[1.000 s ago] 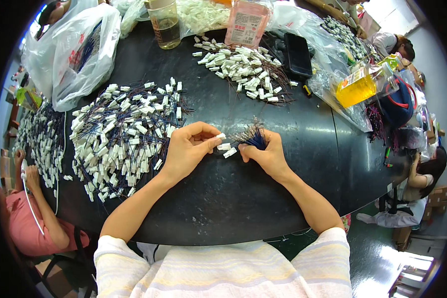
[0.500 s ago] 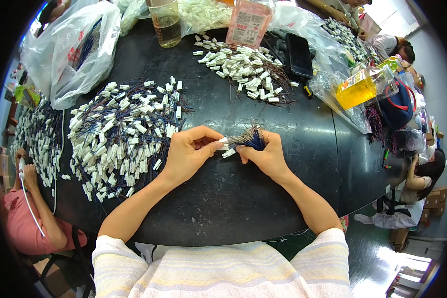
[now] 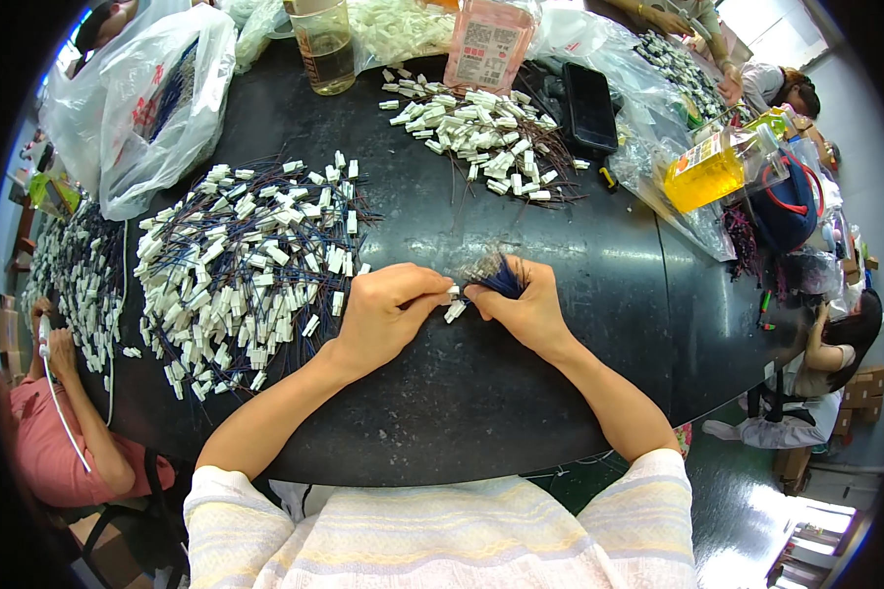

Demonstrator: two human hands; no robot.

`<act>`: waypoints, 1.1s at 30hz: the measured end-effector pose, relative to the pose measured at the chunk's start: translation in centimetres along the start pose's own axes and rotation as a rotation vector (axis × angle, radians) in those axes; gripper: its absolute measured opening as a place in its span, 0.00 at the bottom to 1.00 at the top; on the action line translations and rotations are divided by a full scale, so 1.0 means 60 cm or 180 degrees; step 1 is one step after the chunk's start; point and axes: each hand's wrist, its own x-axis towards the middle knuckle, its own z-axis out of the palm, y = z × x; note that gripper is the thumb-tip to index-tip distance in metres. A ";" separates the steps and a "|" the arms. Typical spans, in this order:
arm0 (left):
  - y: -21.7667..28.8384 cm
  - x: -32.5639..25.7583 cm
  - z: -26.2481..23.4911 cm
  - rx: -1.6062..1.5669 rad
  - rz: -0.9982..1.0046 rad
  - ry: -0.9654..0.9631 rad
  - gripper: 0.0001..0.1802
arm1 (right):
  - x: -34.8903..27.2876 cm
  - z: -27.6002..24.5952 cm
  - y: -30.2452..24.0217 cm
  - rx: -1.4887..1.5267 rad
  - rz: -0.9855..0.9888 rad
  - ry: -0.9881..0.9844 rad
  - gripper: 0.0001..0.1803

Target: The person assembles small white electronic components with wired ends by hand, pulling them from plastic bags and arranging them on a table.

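My right hand (image 3: 525,306) is closed around a bundle of dark blue wires (image 3: 502,281), whose thin, pale ends fan out blurred beyond the fingers. A white plug connector (image 3: 455,312) pokes out beside the right thumb, toward the left hand. With thumb and fingertips pinched together, my left hand (image 3: 395,306) grips another small white plug connector (image 3: 453,293), close against the bundle. The fingers cover most of that connector. Left of this hand spreads a large pile of white connectors (image 3: 241,265) with dark blue wires.
A smaller pile of white connectors with brown wires (image 3: 501,147) lies farther back on the black table (image 3: 442,412). Around it stand a cup of drink (image 3: 326,59), a pink bottle (image 3: 486,49), a phone (image 3: 590,110) and a yellow bottle (image 3: 705,177). Other people work around the table.
My left fingers have shifted slightly to the right and drawn closer together, covering more of the connector. The wire bundle has tilted a little, its ends now more blurred.
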 end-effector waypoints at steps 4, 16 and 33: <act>-0.004 0.004 -0.003 0.0259 0.0294 0.0017 0.07 | 0.003 0.004 0.002 -0.0007 -0.0151 -0.0010 0.07; -0.116 0.216 -0.010 0.1638 0.0783 0.0109 0.09 | 0.002 -0.002 0.002 0.0528 -0.0096 -0.0088 0.03; -0.009 0.018 -0.039 -0.1977 -0.1654 -0.0439 0.12 | 0.000 0.000 -0.007 0.0428 0.0067 0.0049 0.03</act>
